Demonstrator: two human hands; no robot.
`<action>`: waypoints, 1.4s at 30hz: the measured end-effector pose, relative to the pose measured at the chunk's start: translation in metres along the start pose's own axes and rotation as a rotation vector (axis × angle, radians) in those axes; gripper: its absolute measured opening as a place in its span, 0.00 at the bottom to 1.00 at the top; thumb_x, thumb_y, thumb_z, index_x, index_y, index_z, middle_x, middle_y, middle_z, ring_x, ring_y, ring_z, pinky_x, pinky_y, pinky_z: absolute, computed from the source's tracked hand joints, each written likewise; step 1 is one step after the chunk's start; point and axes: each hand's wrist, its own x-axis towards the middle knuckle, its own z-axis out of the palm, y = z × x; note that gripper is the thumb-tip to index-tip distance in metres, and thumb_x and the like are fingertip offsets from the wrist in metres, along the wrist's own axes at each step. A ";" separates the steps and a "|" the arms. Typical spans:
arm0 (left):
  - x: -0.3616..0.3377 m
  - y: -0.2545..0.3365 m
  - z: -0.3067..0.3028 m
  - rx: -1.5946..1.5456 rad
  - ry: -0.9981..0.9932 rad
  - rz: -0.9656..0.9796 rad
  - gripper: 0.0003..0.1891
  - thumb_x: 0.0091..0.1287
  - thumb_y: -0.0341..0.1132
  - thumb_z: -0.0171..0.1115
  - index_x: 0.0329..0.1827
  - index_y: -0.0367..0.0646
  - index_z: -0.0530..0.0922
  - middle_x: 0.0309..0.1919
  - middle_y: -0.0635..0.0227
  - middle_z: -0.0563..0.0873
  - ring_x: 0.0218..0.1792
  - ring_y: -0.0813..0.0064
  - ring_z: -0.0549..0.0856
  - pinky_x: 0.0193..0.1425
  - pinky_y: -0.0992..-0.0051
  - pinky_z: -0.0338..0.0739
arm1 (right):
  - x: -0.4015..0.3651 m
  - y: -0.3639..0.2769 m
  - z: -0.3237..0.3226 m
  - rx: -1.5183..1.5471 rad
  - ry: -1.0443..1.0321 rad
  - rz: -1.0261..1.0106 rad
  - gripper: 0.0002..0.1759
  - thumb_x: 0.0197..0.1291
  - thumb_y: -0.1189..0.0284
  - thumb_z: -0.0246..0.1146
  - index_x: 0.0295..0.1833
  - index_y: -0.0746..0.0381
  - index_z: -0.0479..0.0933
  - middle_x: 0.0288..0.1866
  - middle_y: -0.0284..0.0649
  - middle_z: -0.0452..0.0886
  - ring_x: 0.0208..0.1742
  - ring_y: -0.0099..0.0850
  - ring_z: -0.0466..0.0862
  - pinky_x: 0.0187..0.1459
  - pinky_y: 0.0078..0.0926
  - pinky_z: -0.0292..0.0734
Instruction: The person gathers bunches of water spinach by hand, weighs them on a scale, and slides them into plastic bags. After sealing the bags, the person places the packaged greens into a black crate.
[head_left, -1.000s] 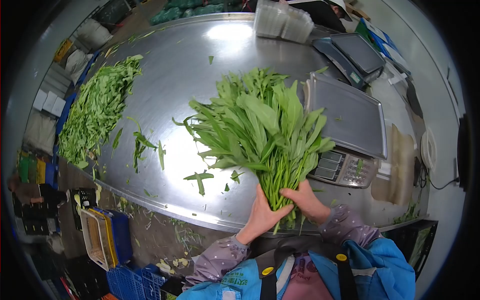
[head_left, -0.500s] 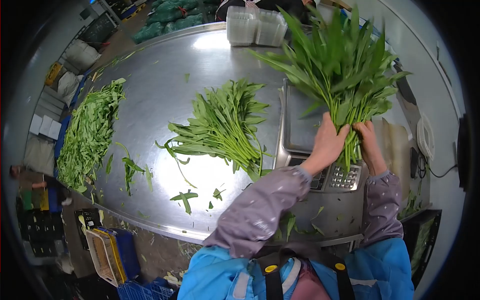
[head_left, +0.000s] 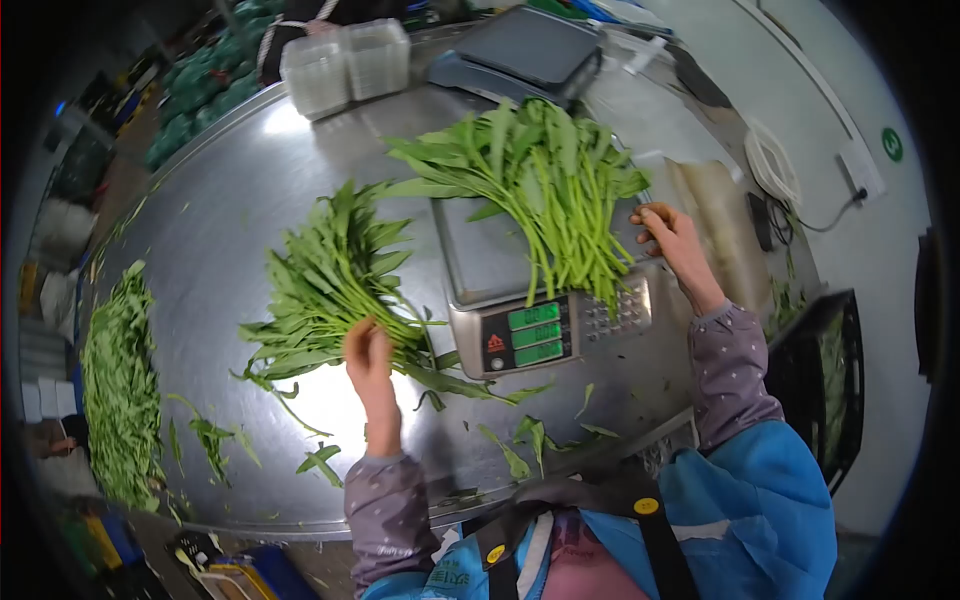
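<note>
A bunch of water spinach (head_left: 560,200) lies across the digital scale (head_left: 465,255), its stems hanging toward the keypad. My right hand (head_left: 668,238) is just right of those stems, fingers loosely apart and holding nothing. A second pile of water spinach (head_left: 335,285) rests on the metal table (head_left: 230,200), left of the scale. At the stem side of this pile is my left hand (head_left: 370,365), with fingers a little apart and nothing seen in them; whether it touches the stems is hard to tell. The green display on the scale is lit, its digits blurred.
A heap of greens (head_left: 120,390) lines the table's left end. Clear plastic trays (head_left: 345,65) stand stacked at the far edge, beside a second scale (head_left: 520,50). Loose leaves (head_left: 535,435) lie along the near edge. A power cord (head_left: 830,220) runs along the right wall.
The bunch that both hands held upright over the scale now lies on it, released. My left hand has moved left to the other pile. The view has shifted right.
</note>
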 end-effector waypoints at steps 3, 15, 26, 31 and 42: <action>-0.008 -0.027 -0.053 0.094 0.119 -0.177 0.10 0.65 0.37 0.55 0.41 0.39 0.74 0.33 0.70 0.77 0.34 0.81 0.77 0.39 0.80 0.72 | -0.009 0.011 -0.009 0.048 -0.011 0.016 0.14 0.61 0.64 0.56 0.44 0.64 0.75 0.36 0.33 0.81 0.30 0.16 0.75 0.30 0.14 0.69; 0.032 -0.070 -0.051 0.549 0.069 -0.414 0.24 0.56 0.47 0.62 0.32 0.26 0.76 0.24 0.58 0.81 0.20 0.73 0.80 0.20 0.78 0.74 | -0.056 -0.031 0.013 0.210 -0.049 -0.260 0.07 0.61 0.74 0.54 0.38 0.67 0.74 0.31 0.36 0.79 0.27 0.17 0.75 0.29 0.15 0.69; -0.011 -0.068 -0.085 -0.661 -0.042 -0.718 0.21 0.71 0.44 0.41 0.51 0.31 0.70 0.38 0.55 0.80 0.37 0.65 0.80 0.39 0.73 0.78 | -0.105 -0.051 0.140 0.213 -0.712 -0.165 0.07 0.57 0.78 0.54 0.40 0.67 0.74 0.33 0.39 0.80 0.32 0.23 0.79 0.32 0.17 0.73; -0.012 -0.060 -0.081 -0.675 0.024 -0.676 0.11 0.69 0.36 0.50 0.48 0.37 0.68 0.32 0.63 0.75 0.30 0.73 0.77 0.32 0.72 0.77 | -0.102 -0.048 0.226 -0.154 -0.846 -0.410 0.10 0.54 0.73 0.58 0.43 0.64 0.74 0.37 0.41 0.79 0.31 0.30 0.82 0.31 0.24 0.75; -0.045 0.047 -0.132 -0.573 0.001 -0.122 0.16 0.66 0.33 0.51 0.53 0.34 0.67 0.28 0.66 0.76 0.28 0.71 0.77 0.33 0.73 0.73 | -0.071 -0.003 0.317 -0.863 -0.426 -1.089 0.14 0.45 0.78 0.58 0.41 0.60 0.74 0.34 0.38 0.73 0.30 0.32 0.81 0.22 0.30 0.76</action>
